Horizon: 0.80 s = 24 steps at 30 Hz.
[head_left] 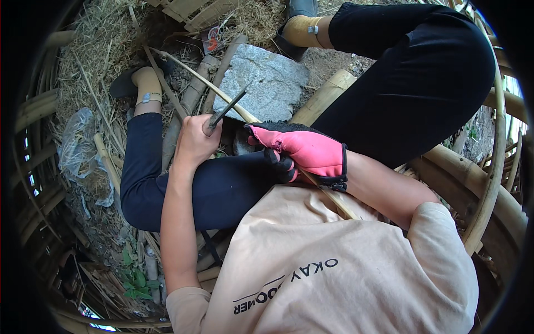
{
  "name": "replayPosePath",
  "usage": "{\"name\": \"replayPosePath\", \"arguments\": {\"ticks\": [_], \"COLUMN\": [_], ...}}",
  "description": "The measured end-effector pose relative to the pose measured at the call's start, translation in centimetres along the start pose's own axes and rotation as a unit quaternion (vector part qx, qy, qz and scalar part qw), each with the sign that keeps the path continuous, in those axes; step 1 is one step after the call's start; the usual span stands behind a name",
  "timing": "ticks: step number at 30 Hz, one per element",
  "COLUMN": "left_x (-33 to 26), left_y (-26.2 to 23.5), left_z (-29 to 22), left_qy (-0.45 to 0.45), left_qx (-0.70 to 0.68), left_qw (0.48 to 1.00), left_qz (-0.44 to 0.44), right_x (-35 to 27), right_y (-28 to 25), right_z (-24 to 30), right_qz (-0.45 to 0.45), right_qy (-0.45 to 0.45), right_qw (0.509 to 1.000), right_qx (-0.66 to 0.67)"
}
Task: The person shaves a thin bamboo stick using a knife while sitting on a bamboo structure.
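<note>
My bare left hand is closed in a fist round the handle of a knife. Its narrow dark blade points up and to the right. A pink and black glove covers my right hand, whose fingers wrap round a long, thin bamboo strip. One end of the strip reaches the ground between my feet; the other passes under the glove and rests against my beige shirt. From this view the blade seems to cross the strip, but I cannot tell whether they touch. Beyond both hands lies a flat grey stone block.
Bamboo poles lie around the stone. Dry straw covers the ground at the left, with a clear plastic bag on it. Bamboo pieces curve along the left, and thick poles run at the right. My legs spread around the work.
</note>
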<state>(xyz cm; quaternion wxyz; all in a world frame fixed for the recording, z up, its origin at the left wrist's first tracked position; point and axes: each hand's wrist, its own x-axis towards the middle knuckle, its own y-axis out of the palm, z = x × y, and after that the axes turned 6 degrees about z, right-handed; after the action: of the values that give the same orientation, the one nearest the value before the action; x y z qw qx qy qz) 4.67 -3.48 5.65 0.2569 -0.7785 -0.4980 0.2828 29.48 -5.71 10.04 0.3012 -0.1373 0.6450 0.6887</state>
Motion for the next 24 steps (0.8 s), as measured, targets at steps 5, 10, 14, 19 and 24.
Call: {"name": "replayPosePath", "arguments": {"ticks": [5, 10, 14, 19, 24], "left_x": [0.7, 0.9, 0.8, 1.1, 0.2], "left_y": [0.2, 0.4, -1.3, -1.0, -0.8], "left_z": [0.7, 1.5, 4.5, 5.1, 1.0], "left_qy": [-0.004, 0.015, -0.06, -0.106, -0.054], "left_qx": [0.05, 0.07, 0.108, 0.058, 0.041], "left_qw": [0.998, 0.997, 0.989, 0.99, 0.998], "left_qz": [-0.029, -0.042, -0.086, -0.069, -0.014], "right_x": [0.0, -0.2, -0.1, -0.1, -0.4], "right_y": [0.1, 0.8, 1.2, 0.7, 0.7], "right_z": [0.1, 0.2, -0.3, -0.3, 0.0], "right_qz": [-0.019, -0.038, -0.035, -0.002, -0.012], "right_qy": [0.01, -0.006, 0.015, 0.008, 0.008], "right_qw": [1.0, 0.999, 0.999, 0.999, 0.999], "right_qx": [0.022, -0.004, 0.017, 0.044, 0.035]}}
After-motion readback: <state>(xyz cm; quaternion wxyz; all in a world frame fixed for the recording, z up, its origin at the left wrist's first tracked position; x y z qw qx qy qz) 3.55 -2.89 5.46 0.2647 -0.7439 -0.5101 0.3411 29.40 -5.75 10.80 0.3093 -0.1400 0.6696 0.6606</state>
